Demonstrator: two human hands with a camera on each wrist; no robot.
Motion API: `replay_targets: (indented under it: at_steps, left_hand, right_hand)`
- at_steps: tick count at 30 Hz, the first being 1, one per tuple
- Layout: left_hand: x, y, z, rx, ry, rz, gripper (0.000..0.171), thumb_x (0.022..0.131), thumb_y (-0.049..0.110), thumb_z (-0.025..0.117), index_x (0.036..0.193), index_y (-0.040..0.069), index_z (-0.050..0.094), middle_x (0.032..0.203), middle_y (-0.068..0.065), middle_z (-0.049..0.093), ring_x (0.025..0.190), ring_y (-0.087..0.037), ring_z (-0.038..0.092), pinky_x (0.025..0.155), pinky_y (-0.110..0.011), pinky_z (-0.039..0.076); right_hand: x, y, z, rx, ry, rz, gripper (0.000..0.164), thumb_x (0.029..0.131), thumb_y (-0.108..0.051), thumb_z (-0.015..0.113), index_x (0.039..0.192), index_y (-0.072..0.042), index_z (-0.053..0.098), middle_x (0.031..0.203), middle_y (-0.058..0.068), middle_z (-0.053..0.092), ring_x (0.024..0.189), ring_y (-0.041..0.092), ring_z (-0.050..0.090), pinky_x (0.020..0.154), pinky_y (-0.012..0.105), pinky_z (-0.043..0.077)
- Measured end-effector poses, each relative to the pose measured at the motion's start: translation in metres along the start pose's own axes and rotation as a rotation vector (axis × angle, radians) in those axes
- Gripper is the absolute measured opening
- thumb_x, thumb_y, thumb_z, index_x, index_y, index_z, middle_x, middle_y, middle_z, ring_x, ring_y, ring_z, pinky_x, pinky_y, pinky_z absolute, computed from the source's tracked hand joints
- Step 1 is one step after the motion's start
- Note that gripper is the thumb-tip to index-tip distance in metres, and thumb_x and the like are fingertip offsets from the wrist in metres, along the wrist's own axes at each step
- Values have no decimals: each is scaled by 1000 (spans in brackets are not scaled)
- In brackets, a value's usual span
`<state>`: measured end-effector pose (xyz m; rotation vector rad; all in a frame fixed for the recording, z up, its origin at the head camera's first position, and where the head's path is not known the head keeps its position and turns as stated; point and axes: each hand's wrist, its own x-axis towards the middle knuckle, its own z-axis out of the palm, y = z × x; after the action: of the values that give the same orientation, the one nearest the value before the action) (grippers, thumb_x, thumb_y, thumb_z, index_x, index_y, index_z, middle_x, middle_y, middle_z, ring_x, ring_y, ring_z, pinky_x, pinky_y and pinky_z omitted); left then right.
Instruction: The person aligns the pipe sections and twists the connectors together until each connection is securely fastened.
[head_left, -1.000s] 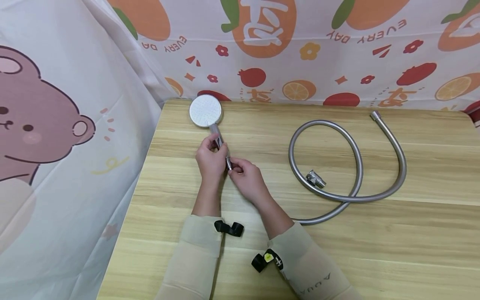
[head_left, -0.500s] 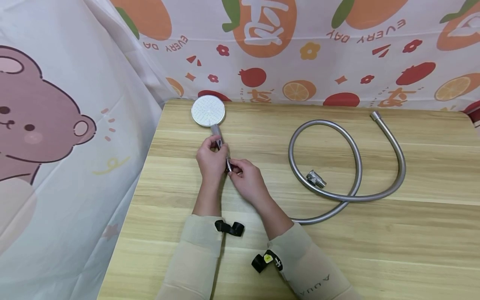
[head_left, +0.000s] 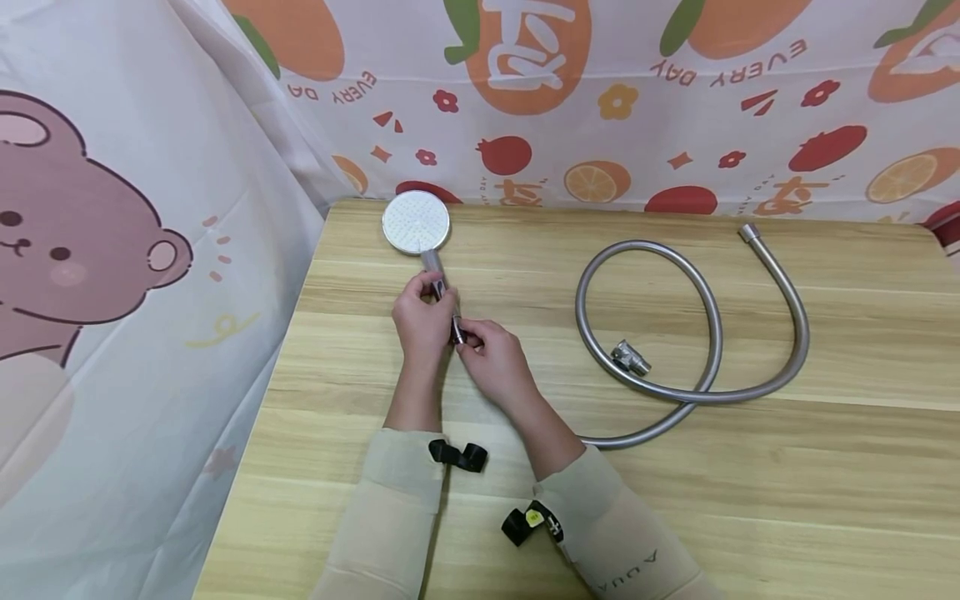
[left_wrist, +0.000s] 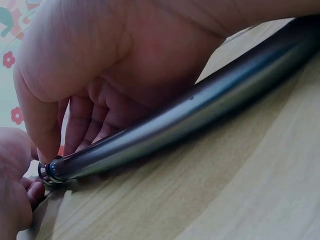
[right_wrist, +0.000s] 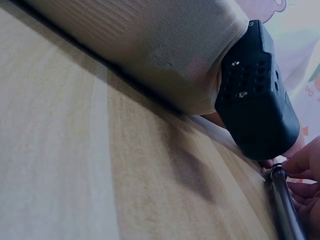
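Observation:
My left hand (head_left: 422, 317) grips the handle of a chrome hand shower (head_left: 416, 222), whose round white spray face points up. At the handle's lower end, my right hand (head_left: 497, 358) pinches a short metal end fitting (head_left: 459, 330) between thumb and fingers. The left wrist view shows a grey shower hose (left_wrist: 180, 112) passing under the right hand to a ring-like end (left_wrist: 50, 172) at the fingertips. Fingers hide how far that end sits on the handle. In the right wrist view, the same hose (right_wrist: 287, 210) lies at the lower right edge.
Most of the hose (head_left: 720, 325) lies looped on the wooden table (head_left: 750, 500), its far end (head_left: 748, 232) free at the back right. A small chrome connector (head_left: 632, 358) rests against the loop. Printed curtains (head_left: 675, 125) hang behind and at the left.
The shower's spray face has shifted slightly to the right and tilted a little since the first frame. Both hands stay almost in place, with the right fingers still at the end fitting.

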<state>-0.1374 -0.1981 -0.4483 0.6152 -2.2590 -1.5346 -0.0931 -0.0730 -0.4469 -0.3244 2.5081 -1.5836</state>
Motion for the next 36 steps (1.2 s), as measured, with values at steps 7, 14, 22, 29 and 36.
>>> replay_targets:
  at_steps: [7, 14, 22, 29, 36]
  left_hand:
    - [0, 2, -1, 5, -21, -17, 29, 78, 8, 76, 107, 7, 73, 101, -12, 71, 90, -20, 61, 76, -27, 48]
    - [0, 3, -1, -3, -53, -38, 32, 79, 10, 78, 110, 7, 72, 107, -10, 70, 90, -18, 60, 71, -24, 54]
    - [2, 3, -2, 5, -62, -40, 35, 79, 11, 79, 114, 8, 70, 120, -10, 67, 92, -17, 60, 66, -20, 57]
    - [1, 9, -2, 23, -28, -21, 40, 78, 10, 81, 116, 9, 69, 149, -16, 47, 136, -31, 46, 110, -40, 45]
    - [-9, 24, -1, 68, 44, 105, 47, 79, 13, 80, 123, 10, 65, 143, -6, 50, 134, -25, 38, 113, -39, 36]
  right_hand:
    - [-3, -3, -5, 13, -12, 27, 33, 90, -10, 68, 123, -9, 68, 102, 4, 69, 87, 12, 65, 72, 22, 57]
    - [-12, -5, -27, 64, 27, 73, 37, 93, -19, 66, 129, -10, 65, 104, 3, 67, 92, 15, 65, 81, 29, 59]
    - [-17, 8, -79, 114, 153, 71, 38, 93, -21, 66, 128, -10, 64, 108, 6, 68, 94, 19, 65, 84, 33, 58]
    - [-20, 20, -146, 123, 326, 51, 33, 93, -16, 66, 125, -8, 66, 118, 14, 67, 102, 19, 61, 89, 32, 55]
    - [-18, 34, -209, 58, 483, 40, 31, 94, -17, 65, 123, -7, 68, 119, 13, 68, 100, 11, 60, 83, 17, 51]
